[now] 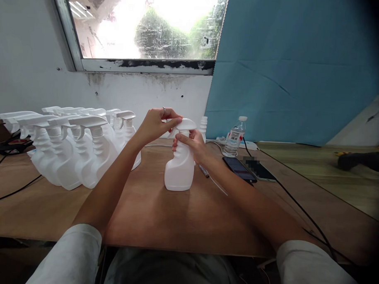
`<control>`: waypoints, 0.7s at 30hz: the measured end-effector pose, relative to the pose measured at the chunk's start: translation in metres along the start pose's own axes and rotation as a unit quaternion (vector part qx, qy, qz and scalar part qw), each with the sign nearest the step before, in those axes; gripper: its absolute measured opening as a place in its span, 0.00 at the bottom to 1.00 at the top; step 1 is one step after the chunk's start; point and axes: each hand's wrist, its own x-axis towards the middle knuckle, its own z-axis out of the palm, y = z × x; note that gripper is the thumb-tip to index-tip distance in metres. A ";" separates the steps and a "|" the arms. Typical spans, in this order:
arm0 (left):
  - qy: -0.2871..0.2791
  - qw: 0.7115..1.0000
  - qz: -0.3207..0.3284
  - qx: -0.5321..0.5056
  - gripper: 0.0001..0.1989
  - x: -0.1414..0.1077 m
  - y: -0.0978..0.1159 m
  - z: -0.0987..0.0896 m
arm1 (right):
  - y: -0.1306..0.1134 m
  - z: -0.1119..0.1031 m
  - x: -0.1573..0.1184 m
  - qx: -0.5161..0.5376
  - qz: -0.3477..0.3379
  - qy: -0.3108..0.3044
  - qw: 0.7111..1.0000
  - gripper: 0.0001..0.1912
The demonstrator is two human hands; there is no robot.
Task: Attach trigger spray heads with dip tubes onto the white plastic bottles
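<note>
A white spray bottle (179,170) stands upright on the wooden table in front of me, its trigger head (186,124) on top. My left hand (160,123), with a ring on one finger, is closed on the nozzle end of that head. Around the bottle's neck, just under the head, my right hand (194,144) is wrapped. Behind my right hand shows the ribbed neck of another white bottle (203,125), mostly hidden. To my left, several white spray bottles (67,162) with trigger heads stand packed together, partly covered by my left forearm.
A clear water bottle (235,139) stands at the back right, beside two phones (240,168) lying flat. A pen (203,170) lies behind my right wrist. Black cables (302,208) cross the table's right side. A window (149,33) and a blue sheet (288,66) are behind.
</note>
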 end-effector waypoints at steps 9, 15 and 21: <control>-0.004 1.000 0.006 0.000 0.11 0.000 -0.001 0.001 | 0.001 -0.003 0.000 0.012 0.013 -0.023 1.000 0.19; -0.003 1.000 0.005 0.000 0.11 0.000 0.001 0.001 | -0.001 0.003 0.000 -0.023 -0.009 -0.011 1.000 0.17; -0.005 1.000 0.002 -0.002 0.11 0.000 -0.001 0.001 | -0.001 0.001 0.000 -0.012 -0.001 -0.011 1.000 0.18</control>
